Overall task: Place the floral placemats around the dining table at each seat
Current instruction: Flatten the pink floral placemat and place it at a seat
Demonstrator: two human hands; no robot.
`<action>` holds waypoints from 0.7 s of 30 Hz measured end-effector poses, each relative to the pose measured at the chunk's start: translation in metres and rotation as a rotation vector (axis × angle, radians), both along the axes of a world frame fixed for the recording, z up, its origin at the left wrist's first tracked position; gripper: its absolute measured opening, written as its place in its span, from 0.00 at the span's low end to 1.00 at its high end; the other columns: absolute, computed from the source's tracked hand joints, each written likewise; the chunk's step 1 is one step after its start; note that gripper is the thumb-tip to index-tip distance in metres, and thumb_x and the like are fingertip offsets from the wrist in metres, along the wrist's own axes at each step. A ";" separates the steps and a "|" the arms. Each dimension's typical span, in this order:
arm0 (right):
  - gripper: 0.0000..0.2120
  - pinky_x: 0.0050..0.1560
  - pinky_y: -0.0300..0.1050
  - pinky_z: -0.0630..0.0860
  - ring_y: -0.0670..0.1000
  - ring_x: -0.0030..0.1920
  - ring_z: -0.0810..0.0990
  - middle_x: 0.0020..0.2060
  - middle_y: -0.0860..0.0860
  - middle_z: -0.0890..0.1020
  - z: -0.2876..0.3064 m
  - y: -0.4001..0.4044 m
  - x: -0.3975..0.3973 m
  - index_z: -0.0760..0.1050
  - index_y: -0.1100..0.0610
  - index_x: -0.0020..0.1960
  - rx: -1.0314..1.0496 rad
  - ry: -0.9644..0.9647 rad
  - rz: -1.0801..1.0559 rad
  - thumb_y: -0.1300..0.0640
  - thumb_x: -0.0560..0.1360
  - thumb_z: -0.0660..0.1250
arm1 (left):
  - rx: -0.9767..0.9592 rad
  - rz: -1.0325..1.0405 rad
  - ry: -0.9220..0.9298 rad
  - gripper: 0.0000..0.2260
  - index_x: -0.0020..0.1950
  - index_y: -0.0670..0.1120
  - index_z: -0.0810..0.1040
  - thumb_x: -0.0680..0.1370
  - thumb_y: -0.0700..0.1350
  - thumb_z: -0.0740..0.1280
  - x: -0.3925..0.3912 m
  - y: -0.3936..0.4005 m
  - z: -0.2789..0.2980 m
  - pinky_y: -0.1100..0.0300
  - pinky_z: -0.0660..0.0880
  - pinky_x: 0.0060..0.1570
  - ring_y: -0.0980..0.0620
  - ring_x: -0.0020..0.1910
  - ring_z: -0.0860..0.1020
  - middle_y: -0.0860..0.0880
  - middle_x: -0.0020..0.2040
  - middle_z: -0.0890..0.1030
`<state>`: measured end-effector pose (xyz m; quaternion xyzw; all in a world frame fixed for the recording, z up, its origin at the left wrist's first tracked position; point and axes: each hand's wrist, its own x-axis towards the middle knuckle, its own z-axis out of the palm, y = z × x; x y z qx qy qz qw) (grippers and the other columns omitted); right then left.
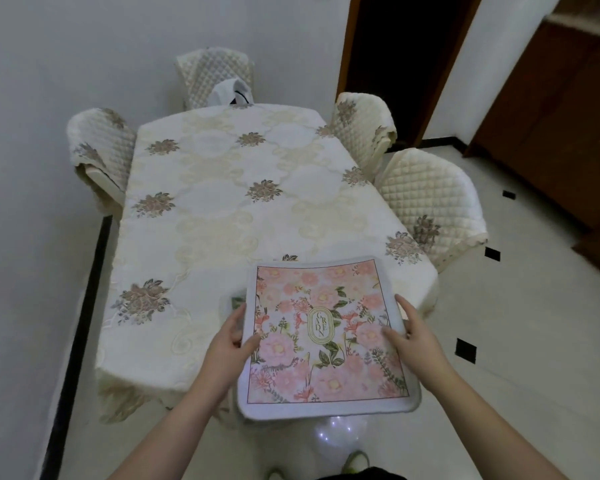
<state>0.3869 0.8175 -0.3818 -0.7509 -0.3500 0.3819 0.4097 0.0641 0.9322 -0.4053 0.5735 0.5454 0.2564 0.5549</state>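
The floral placemats (328, 336) are a small stack held up over the near end of the counter (222, 202), at its right corner, and I can see the top one square-on: pink blooms, green leaves, a thin dark border line and an oval emblem in the middle. A sliver of a second mat peeks out under the left edge. I have my left hand (227, 337) on the stack's left side, thumb on top and fingers curled beneath, gripping it. My right hand (413, 336) grips the right edge, thumb lying across the printed face, the other fingers partly hidden behind the mat. The stack's far edge hangs over the cream embroidered tablecloth (174, 258); its near edge juts out past the counter above the floor (499, 358).

Four quilted chairs stand around the counter: one at the far end (212, 77), one on the left (97, 150), two on the right (364, 123) (433, 202). Something white rests on the far chair; I cannot tell what it is.
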 end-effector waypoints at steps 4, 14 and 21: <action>0.31 0.34 0.36 0.80 0.42 0.43 0.85 0.51 0.41 0.83 0.018 -0.022 0.025 0.59 0.35 0.74 0.045 0.004 -0.066 0.56 0.79 0.68 | 0.069 -0.068 0.029 0.31 0.76 0.61 0.63 0.77 0.49 0.72 0.029 0.005 0.022 0.63 0.78 0.40 0.60 0.43 0.85 0.60 0.46 0.86; 0.30 0.34 0.36 0.80 0.44 0.43 0.86 0.49 0.44 0.86 0.036 -0.101 0.108 0.62 0.34 0.72 0.145 0.014 -0.245 0.57 0.78 0.69 | 0.056 -0.243 -0.045 0.31 0.74 0.66 0.63 0.77 0.47 0.73 0.143 -0.005 0.051 0.42 0.82 0.46 0.48 0.43 0.87 0.53 0.46 0.88; 0.30 0.42 0.48 0.84 0.46 0.46 0.86 0.52 0.43 0.85 0.043 -0.179 0.186 0.63 0.26 0.66 0.155 -0.005 -0.355 0.54 0.77 0.70 | 0.057 -0.356 -0.043 0.27 0.65 0.74 0.67 0.79 0.45 0.71 0.251 -0.048 0.063 0.43 0.83 0.44 0.46 0.42 0.87 0.51 0.45 0.88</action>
